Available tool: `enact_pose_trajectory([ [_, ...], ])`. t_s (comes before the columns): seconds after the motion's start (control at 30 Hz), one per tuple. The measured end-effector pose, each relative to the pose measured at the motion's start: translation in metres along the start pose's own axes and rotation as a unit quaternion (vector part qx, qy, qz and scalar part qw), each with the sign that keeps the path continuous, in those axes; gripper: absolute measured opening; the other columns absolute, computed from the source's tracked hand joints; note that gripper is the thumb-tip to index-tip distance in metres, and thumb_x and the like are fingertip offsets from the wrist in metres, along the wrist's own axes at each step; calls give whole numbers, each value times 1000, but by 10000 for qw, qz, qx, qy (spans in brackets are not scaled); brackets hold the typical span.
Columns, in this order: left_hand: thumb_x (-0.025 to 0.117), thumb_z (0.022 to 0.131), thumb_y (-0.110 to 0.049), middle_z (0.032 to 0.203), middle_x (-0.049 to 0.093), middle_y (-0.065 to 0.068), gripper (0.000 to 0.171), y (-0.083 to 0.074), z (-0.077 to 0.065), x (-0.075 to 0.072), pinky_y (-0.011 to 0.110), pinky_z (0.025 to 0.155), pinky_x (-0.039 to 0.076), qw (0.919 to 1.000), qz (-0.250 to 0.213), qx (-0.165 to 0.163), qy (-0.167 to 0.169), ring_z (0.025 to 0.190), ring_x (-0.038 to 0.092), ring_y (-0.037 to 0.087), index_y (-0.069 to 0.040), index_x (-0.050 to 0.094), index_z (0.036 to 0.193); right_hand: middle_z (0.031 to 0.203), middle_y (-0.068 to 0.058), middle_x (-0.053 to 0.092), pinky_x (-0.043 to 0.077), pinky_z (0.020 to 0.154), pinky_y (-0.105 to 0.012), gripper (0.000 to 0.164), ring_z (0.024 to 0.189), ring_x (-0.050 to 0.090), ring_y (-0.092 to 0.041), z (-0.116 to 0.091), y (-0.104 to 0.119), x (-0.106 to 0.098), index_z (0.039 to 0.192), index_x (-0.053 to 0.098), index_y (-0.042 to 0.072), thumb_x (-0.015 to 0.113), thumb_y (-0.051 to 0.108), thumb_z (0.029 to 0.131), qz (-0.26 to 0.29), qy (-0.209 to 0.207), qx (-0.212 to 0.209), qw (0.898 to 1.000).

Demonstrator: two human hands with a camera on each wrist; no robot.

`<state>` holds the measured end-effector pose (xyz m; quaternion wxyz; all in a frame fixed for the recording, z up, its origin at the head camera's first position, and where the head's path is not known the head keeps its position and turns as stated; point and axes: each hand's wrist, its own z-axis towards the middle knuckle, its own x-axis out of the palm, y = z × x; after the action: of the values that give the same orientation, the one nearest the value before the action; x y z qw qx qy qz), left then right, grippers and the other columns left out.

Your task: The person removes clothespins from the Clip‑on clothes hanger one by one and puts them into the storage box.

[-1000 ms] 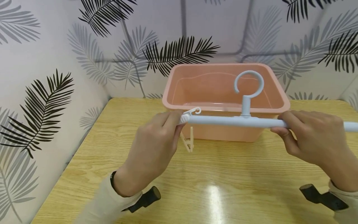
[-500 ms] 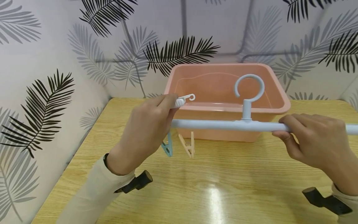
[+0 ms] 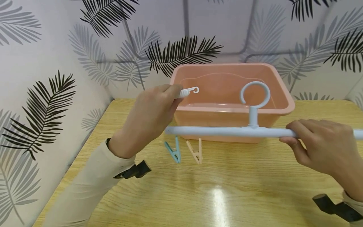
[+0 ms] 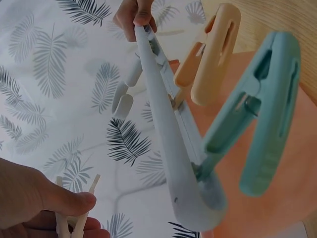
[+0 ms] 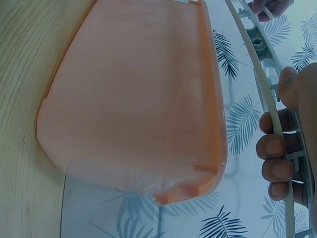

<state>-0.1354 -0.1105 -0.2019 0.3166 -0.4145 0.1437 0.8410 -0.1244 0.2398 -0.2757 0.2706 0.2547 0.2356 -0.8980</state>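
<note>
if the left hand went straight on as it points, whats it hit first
Probably the pink basin; in the head view the left hand, holding a white clip, points across it. Depth is unclear, so the hand may pass above to the patterned backdrop.

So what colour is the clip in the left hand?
The clip is white; it shows best in the head view.

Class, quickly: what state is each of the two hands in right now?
Left hand: closed, pinching a white plastic hooked clip.
Right hand: closed, gripping a long pale-blue plastic hanger bar.
</note>
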Motion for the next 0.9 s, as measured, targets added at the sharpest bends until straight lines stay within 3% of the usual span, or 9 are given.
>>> enact_pose_trajectory([
  [0.2, 63, 92, -8, 60, 43, 6, 17, 8, 15, 3, 30, 51, 34, 9997, 21, -83, 233, 56, 40, 20, -1, 53, 80, 50, 7, 36, 15, 36, -23, 60, 41, 23, -7, -6, 1, 0, 72, 50, 7, 27, 53, 102, 31, 42, 18, 10000],
  [0.5, 62, 93, -7, 71, 62, 13, 10, 21, 39, 6, 36, 60, 44, 9973, 125, -272, 672, 65, 54, 26, 1, 60, 88, 50, 9, 34, 15, 34, -23, 59, 41, 22, -5, -13, 1, 0, 71, 50, 8, 27, 54, 102, 62, 81, 33, 9999],
  [0.73, 59, 95, -10, 76, 65, 11, 12, 33, 53, 15, 35, 61, 44, 9926, 109, -515, 1093, 67, 51, 24, 0, 66, 91, 50, 8, 36, 18, 34, -24, 60, 42, 23, -4, -14, 3, -2, 72, 51, 8, 27, 54, 102, 145, 140, -29, 9998],
  [0.9, 60, 95, -13, 84, 69, 11, 13, 36, 60, 22, 36, 64, 48, 9881, 201, -657, 1380, 72, 57, 26, -2, 67, 96, 52, 5, 43, 20, 34, -25, 60, 42, 26, -5, -16, 2, -1, 72, 52, 8, 26, 53, 102, 166, 166, -45, 9997],
])
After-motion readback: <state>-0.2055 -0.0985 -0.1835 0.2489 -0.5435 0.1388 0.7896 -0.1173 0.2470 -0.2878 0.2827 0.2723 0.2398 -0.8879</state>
